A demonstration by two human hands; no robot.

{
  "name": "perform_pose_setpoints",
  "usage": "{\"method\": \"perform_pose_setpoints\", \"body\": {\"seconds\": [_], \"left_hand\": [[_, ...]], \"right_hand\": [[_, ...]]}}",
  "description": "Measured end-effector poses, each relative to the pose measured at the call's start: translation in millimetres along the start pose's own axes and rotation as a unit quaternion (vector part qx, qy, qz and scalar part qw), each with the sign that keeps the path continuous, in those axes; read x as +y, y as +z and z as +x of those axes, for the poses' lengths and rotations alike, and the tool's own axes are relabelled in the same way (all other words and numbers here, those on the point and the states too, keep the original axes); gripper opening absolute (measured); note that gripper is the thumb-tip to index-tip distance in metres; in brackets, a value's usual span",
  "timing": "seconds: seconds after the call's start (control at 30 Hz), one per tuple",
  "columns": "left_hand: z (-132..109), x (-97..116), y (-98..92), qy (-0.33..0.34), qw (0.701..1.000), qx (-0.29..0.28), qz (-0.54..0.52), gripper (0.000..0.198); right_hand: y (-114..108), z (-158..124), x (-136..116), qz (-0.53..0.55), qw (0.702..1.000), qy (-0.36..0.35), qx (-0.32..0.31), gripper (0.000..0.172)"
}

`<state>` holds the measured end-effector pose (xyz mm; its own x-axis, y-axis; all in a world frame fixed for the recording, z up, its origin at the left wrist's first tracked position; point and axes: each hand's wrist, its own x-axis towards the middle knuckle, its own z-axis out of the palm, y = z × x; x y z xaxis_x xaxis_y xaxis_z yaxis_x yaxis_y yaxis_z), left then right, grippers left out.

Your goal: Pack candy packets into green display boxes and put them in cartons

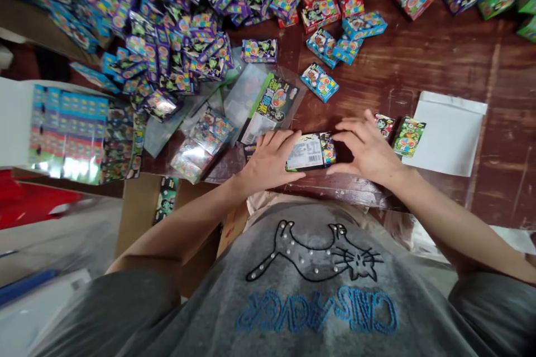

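A dark flat pack with a white barcode label (305,153) lies on the table close to my body. My left hand (268,159) holds its left part, thumb along the near edge and fingers over the far one. At the pack's right end a small purple printed box (329,149) shows, touching it or partly inside; I cannot tell which. My right hand (366,148) is just right of that box, thumb and fingers spread apart with nothing between them. Beyond my right hand lie a red small box (384,125) and a green small box (409,136).
A white open carton (450,131) lies at right. Small blue boxes (319,82) lie ahead of my hands. Heaped purple boxes (209,47) spread across the back left. Left are a clear-wrapped pack (204,145), plastic bags with a printed card (272,100) and stacked printed cards (69,134).
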<state>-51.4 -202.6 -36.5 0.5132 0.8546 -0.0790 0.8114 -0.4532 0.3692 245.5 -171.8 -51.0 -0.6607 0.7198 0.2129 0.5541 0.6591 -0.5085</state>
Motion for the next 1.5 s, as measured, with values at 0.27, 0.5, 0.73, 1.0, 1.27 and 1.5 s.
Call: {"method": "perform_pose_setpoints", "body": {"seconds": [0.27,0.5,0.73,1.0,1.27,1.5], "left_hand": [[10,3,-0.1,0.007,1.000,0.000,-0.002,0.105],[18,8,-3.1,0.000,1.000,-0.020,0.006,0.106],[17,-3,-7.7,0.050,0.998,-0.033,-0.016,0.102],[18,1,-8.0,0.073,0.996,0.006,-0.058,0.107],[24,16,0.9,0.018,0.999,-0.033,-0.008,0.102],[30,16,-4.0,0.027,0.999,-0.046,-0.008,0.102]], "right_hand": [[-43,-31,5,-0.099,0.992,0.081,0.013,0.095],[-50,-68,62,-0.116,0.990,0.067,-0.045,0.094],[-30,-47,33,0.044,0.995,-0.095,-0.008,0.091],[-15,-31,40,0.068,0.993,-0.100,0.004,0.085],[-20,-42,36,0.038,0.997,-0.001,-0.073,0.121],[-38,-59,50,0.061,0.996,0.031,-0.050,0.087]]}}
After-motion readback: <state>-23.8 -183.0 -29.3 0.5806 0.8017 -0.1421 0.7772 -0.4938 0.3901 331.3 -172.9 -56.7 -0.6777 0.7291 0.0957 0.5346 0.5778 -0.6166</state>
